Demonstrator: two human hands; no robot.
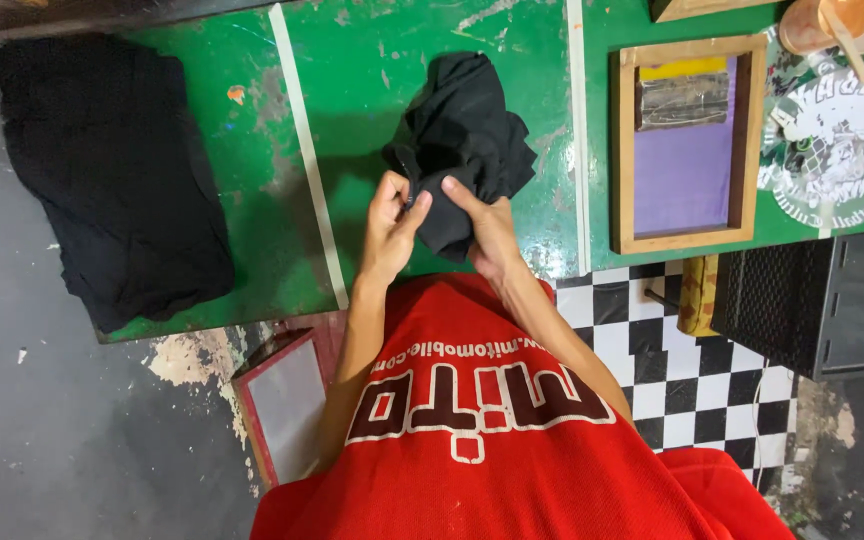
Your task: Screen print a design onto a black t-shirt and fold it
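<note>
Red shirt (492, 440): nearest the camera, worn by the person, filling the lower middle of the view
Left hand (389, 228): fingers closed, pinching an edge of the black cloth (467, 150), thumb toward the right hand
Right hand (487, 228): closed on the lower fold of the cloth, just beside the left hand, fingertips nearly touching it
Black cloth: bunched and crumpled, lifted at the near end by both hands, far end resting on the tabletop (372, 70)
Position: cloth directly above and between the hands, in the middle panel of the green tabletop, between two pale strips
Step in hand: by the look of it, hunting for an edge or opening in the bunched cloth, both hands working the same spot
Next move calls for: probably drawing the hands apart to open the bundle, with a firm pinch kept on each side so the fabric does not slip back into a heap
Black pile (112, 170): more dark fabric stacked at the left end of the tabletop, well apart from the hands
Wooden frame (687, 140): screen with purple mesh, lying flat to the right, untouched
Black crate (812, 300): below the frame, at the right edge
</note>
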